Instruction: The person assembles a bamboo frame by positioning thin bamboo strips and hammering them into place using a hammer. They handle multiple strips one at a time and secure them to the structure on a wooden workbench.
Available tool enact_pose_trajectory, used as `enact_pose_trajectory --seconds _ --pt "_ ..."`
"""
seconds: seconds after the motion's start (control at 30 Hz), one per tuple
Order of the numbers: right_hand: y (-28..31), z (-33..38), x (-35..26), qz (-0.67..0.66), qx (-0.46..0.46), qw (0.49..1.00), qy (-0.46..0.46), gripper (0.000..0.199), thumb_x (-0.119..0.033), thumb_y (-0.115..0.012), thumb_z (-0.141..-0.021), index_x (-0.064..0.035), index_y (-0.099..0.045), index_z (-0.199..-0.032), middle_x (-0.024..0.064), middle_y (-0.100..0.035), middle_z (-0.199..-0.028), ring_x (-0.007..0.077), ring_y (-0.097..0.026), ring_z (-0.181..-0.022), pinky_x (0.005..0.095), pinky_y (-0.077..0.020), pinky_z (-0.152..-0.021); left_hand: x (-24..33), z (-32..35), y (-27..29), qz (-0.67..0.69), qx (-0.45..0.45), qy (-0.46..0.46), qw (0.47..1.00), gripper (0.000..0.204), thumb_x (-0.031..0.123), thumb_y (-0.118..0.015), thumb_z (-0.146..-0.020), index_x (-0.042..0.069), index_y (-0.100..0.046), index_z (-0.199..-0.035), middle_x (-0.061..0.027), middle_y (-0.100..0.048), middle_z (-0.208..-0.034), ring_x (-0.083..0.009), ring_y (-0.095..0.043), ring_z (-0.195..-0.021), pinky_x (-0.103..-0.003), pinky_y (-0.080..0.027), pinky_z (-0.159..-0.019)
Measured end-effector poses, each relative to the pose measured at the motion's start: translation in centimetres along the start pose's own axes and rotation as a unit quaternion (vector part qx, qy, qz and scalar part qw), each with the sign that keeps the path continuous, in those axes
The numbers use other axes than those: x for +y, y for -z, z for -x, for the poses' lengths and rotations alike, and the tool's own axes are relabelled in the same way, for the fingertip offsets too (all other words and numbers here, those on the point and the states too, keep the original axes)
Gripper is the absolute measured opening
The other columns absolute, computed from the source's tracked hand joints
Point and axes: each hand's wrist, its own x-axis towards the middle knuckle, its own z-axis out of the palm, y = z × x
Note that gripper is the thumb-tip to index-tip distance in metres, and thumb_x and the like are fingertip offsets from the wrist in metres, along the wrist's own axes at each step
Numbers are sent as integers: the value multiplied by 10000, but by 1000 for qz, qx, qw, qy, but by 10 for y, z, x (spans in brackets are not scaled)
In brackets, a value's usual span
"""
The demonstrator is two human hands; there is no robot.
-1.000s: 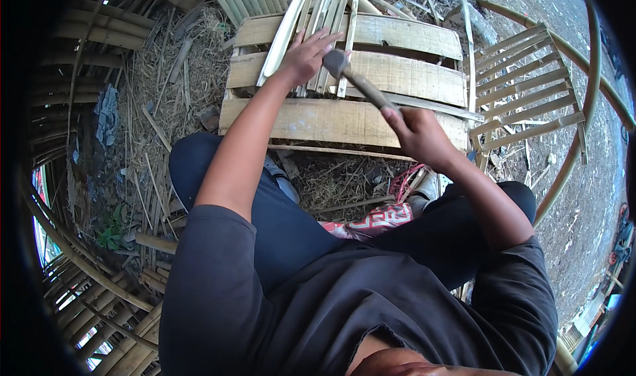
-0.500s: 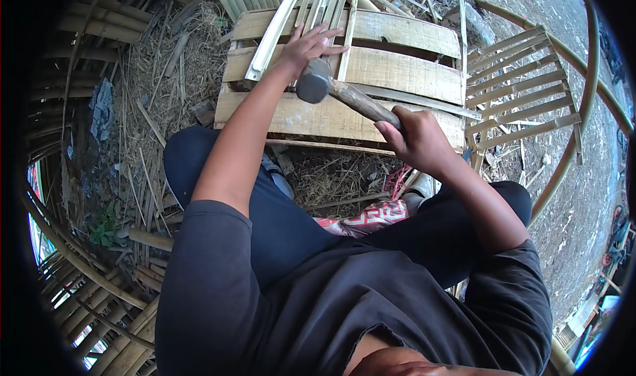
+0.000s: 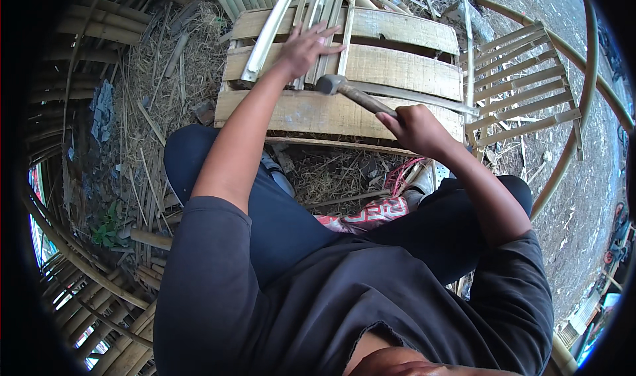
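Observation:
A low wooden platform of planks [image 3: 404, 68] stands before my crossed legs. Across its left part lie several long split-bamboo strips [image 3: 269, 39], running away from me. My left hand [image 3: 305, 53] rests on them with its fingers spread. In my right hand [image 3: 419, 132], closed around the wooden handle, is a hammer [image 3: 363, 99]. Its metal head is just above the planks, close to the near ends of the strips and slightly right of my left hand. One thin strip [image 3: 411, 98] lies crosswise on the platform beyond the hammer handle.
At the right is a slatted bamboo rack [image 3: 523, 88] beside curved bamboo poles [image 3: 589, 64]. Straw and bamboo scraps [image 3: 165, 64] litter the ground at the left. A red and white printed sack [image 3: 374, 215] lies between my legs. Stacked bamboo [image 3: 99, 25] fills the far left.
The hammer head has dropped toward the planks and shifted slightly right, away from my left hand. My right hand stays around the handle; my left hand has barely moved.

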Motion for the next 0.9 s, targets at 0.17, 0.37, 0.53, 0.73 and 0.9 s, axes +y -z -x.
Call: enact_pose_trajectory --seconds 0.17,0.37,0.53,0.73,0.9 --pt "12 10 -25 -66 18 993 99 569 -432 -577 -1020 30 -598 -686 253 -553 -574 462 -583 -577 512 -462 -590 0 11 9 93 1 25 995 574 375 -124 -1062 313 -550 -1441 165 -511 -1499 -142 -253 -1530 -454 16 -1289" --pt "-10 -2 7 62 68 993 69 557 -468 -613 -983 11 -636 -700 221 -599 -565 429 -634 -551 520 -511 -553 5 4 8 60 15 -3 998 561 317 -157 -1052 304 -551 -1450 131 -539 -1487 -167 -224 -1543 -463 45 -1283" --pt "-5 14 -21 30 86 985 145 515 -453 -641 -964 -19 -648 -687 213 -596 -554 430 -630 -553 513 -509 -551 1 9 11 71 -9 18 997 588 334 -125 -1060 309 -603 -1401 130 -466 -1552 -172 -220 -1545 -475 51 -1279" --pt "-16 3 -13 63 87 991 79 510 -456 -634 -970 -29 -647 -692 196 -594 -538 412 -631 -524 500 -517 -535 -1 11 5 59 15 20 998 549 393 -141 -1073 338 -534 -1452 160 -558 -1456 -146 -253 -1532 -465 6 -1286" --pt "-12 14 -9 68 95 980 162 508 -498 -660 -942 -32 -629 -744 172 -599 -536 381 -637 -509 480 -517 -511 3 9 9 70 6 25 997 557 369 -149 -1074 312 -593 -1405 140 -496 -1523 -173 -247 -1536 -491 13 -1279"
